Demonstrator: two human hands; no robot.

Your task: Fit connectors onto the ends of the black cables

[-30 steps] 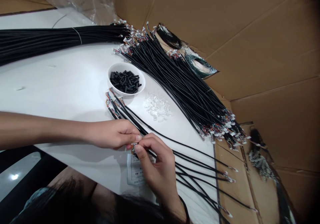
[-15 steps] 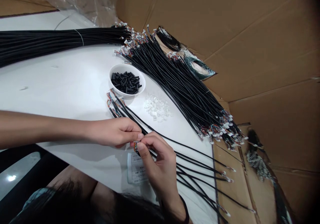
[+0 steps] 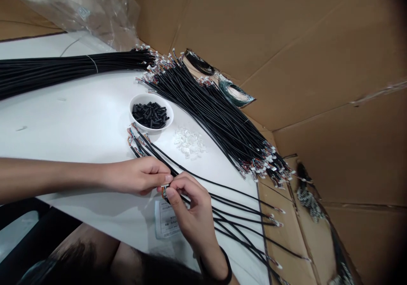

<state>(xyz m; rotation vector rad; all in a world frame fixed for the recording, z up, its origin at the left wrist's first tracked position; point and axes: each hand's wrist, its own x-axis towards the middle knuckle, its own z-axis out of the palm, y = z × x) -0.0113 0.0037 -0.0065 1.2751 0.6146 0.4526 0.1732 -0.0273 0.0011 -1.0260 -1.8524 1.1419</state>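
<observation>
My left hand (image 3: 144, 177) reaches in from the left, thumb and forefinger pinched at the white connector end of a black cable. My right hand (image 3: 194, 213) is closed on the same end from the right, its thumb beside the coloured wires (image 3: 164, 191) just below the connector. The fingertips of both hands meet and hide most of the connector. Several loose black cables (image 3: 235, 196) with small connector ends run beneath and behind my hands. A printed label on a clear bag (image 3: 165, 220) lies partly under my right hand.
Beyond my hands stand a white bowl (image 3: 171, 117) of short black tubes and a pile of small white pieces (image 3: 190, 143). A large cable bundle (image 3: 203, 111) lies behind them, another bundle (image 3: 63, 71) at the left. Cardboard walls (image 3: 318, 64) enclose the right side; a plastic bag (image 3: 104, 13) lies at the back.
The whole view has shifted, so the table and its things appear further left and slightly lower. Both hands keep the same pinched hold at the connector.
</observation>
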